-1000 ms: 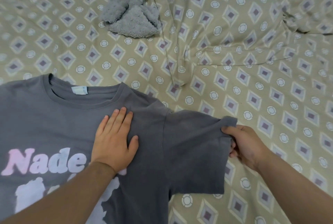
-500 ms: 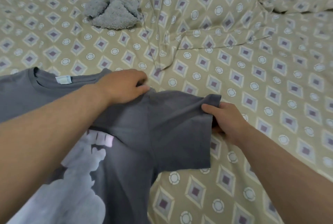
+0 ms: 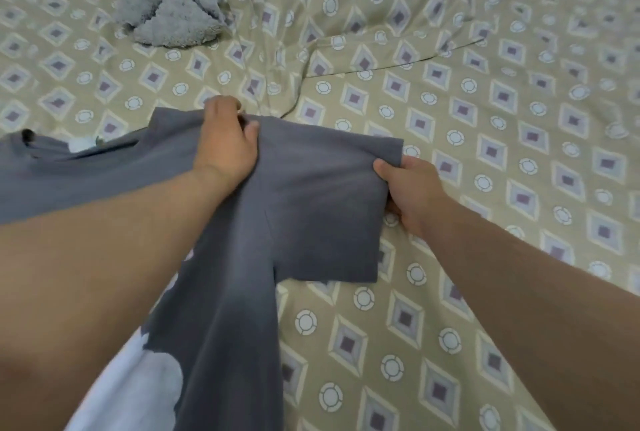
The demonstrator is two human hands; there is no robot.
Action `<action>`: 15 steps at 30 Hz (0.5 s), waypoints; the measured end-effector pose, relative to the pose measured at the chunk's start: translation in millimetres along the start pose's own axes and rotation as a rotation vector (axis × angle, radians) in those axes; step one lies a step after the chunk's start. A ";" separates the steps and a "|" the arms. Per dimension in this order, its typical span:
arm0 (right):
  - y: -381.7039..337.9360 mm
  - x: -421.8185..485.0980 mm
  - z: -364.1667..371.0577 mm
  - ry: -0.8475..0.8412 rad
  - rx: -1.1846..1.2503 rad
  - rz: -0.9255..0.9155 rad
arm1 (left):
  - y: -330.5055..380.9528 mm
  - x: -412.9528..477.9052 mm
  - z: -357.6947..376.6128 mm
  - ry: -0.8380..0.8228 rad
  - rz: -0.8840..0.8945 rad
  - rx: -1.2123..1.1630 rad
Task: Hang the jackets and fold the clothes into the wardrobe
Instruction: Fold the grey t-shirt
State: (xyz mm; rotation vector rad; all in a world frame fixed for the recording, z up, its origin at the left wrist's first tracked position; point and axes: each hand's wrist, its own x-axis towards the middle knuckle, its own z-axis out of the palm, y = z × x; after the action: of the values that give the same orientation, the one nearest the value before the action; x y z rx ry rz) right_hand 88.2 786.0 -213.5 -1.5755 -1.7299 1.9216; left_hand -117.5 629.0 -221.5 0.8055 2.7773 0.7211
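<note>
Soft dark grey cotton T-shirt (image 3: 311, 209) with pale print lies on the bed, over a beige diamond-patterned sheet (image 3: 485, 119). Left hand (image 3: 227, 143) pinches its shoulder seam; right hand (image 3: 410, 191) grips the short sleeve's hem. Fluffy grey knit bundle (image 3: 173, 1) sits well apart, crumpled.

No readable text; white print on grey T-shirt (image 3: 311, 216) hidden, neck label blurred
</note>
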 end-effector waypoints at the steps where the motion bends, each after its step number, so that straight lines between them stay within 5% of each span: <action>1: -2.7 -2.4 0.1 -0.009 0.012 -0.002 | -0.5 -19.7 0.5 0.009 0.020 -0.058; 6: -0.4 -28.1 -3.5 -0.251 0.142 0.021 | -7.2 -148.2 8.9 -0.180 0.240 0.267; 9: 17.3 -53.0 3.4 -0.386 0.023 -0.045 | -14.2 -193.1 18.8 -0.240 0.272 0.380; 15: 2.7 -63.3 15.7 -0.222 0.270 -0.073 | -15.5 -179.8 2.1 -0.220 0.273 0.155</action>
State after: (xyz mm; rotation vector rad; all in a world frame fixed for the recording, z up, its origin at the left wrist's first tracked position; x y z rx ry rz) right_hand 106.9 732.6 -181.0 -1.2305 -1.4944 2.2524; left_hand 27.3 521.5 -227.4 1.2311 2.5754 0.4274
